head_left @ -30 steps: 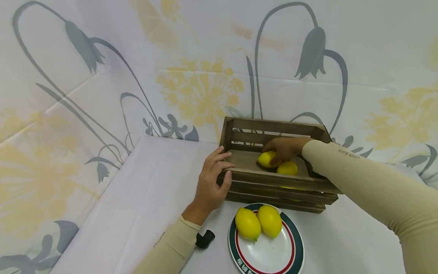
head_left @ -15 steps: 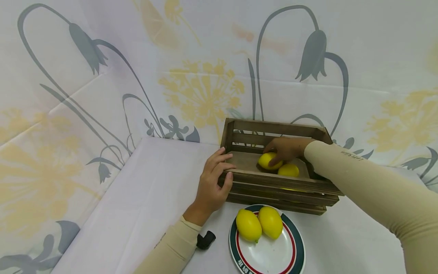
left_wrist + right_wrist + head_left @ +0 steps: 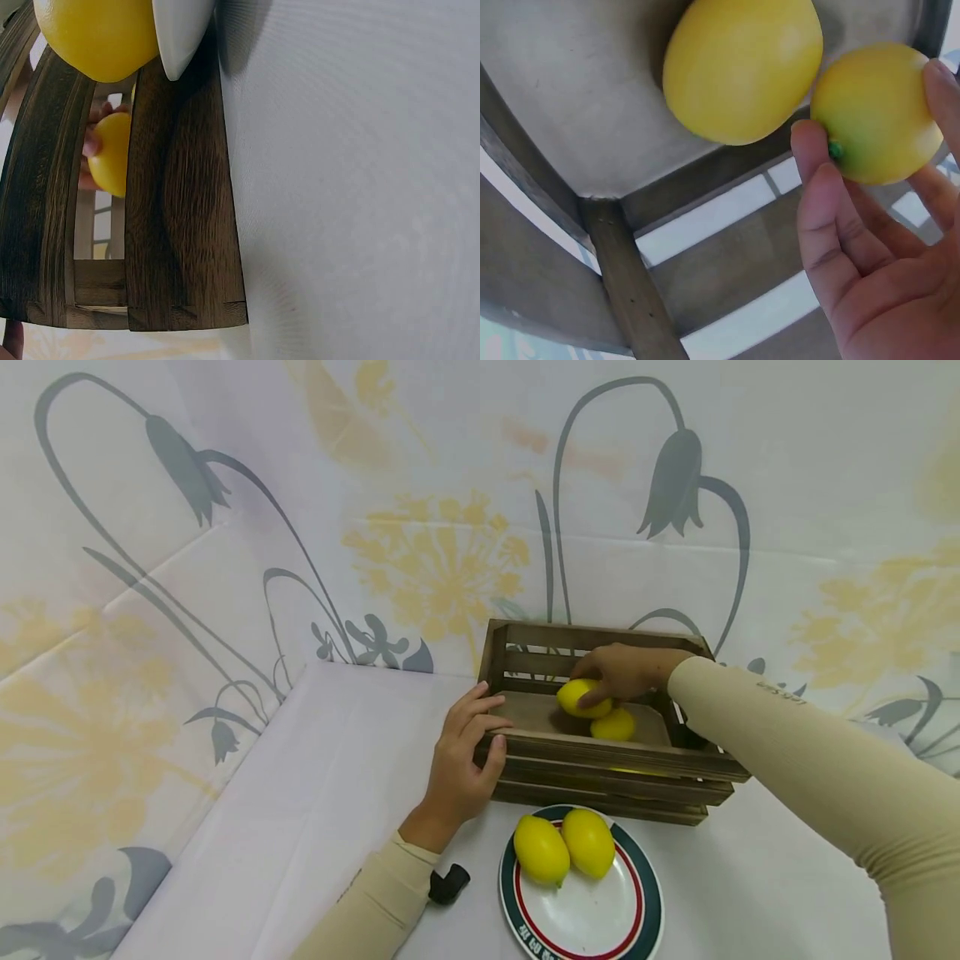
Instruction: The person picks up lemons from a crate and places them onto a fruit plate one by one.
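Observation:
My right hand [image 3: 622,668] grips a yellow lemon [image 3: 576,697] inside a dark wooden slatted crate [image 3: 592,747]. Curled fingers and thumb surround this lemon [image 3: 877,112] in the right wrist view, its green stem tip showing. A second lemon [image 3: 615,727] lies on the crate floor, just in front of the held one. My left hand [image 3: 461,768] rests at the crate's left front corner, fingers extended over the rim and thumb against the front slat. Through a slat gap in the left wrist view, fingers and the held lemon [image 3: 112,154] show.
In front of the crate stands a white plate [image 3: 592,922] with a green rim and red ring, bearing two lemons [image 3: 542,852]. A small black object [image 3: 450,885] is beside my left wrist. A patterned cloth wall [image 3: 420,460] rises directly behind the crate.
My right hand has raised the gripped lemon a little off the crate floor. The other lemon in the crate shows slightly farther left. My left hand keeps its place on the corner.

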Motion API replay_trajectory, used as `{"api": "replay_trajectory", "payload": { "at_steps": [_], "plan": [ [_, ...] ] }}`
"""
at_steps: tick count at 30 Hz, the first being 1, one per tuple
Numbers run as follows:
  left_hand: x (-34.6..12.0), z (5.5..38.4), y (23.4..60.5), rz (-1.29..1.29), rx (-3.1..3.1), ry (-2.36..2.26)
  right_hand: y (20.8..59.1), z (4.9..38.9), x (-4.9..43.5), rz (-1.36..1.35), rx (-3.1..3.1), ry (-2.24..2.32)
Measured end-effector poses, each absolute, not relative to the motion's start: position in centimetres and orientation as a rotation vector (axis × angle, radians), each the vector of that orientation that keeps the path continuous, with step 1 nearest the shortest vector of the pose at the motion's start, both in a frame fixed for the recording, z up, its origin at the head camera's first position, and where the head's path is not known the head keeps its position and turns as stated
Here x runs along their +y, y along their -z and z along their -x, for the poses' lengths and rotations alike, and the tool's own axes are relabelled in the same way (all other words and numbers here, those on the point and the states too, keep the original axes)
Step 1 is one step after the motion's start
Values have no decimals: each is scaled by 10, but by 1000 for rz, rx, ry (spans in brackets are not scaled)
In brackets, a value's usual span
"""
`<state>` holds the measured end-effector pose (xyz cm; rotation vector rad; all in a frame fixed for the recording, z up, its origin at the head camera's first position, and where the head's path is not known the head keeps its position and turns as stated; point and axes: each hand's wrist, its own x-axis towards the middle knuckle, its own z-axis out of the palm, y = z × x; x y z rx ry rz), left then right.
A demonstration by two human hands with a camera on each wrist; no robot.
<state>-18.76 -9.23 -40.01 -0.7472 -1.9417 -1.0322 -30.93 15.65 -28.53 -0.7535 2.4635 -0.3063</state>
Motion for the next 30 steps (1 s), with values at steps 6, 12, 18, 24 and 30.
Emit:
{"api": "replay_trajectory", "payload": {
  "at_steps": [6, 12, 18, 24, 30],
  "plan": [
    [-91, 189, 399, 752, -1933, 1043, 276, 307, 156, 741, 2495, 313],
    [-92, 188, 399, 747, -1943, 1045, 271, 305, 156, 690, 2506, 374],
    [-92, 187, 400, 744, -1933, 1051, 264, 301, 161, 671, 2510, 401],
    [-91, 188, 399, 746, -1931, 1056, 253, 296, 164, 674, 2516, 424],
    [-91, 187, 399, 737, -1940, 1063, 242, 293, 165, 714, 2553, 410]
  ]
}}
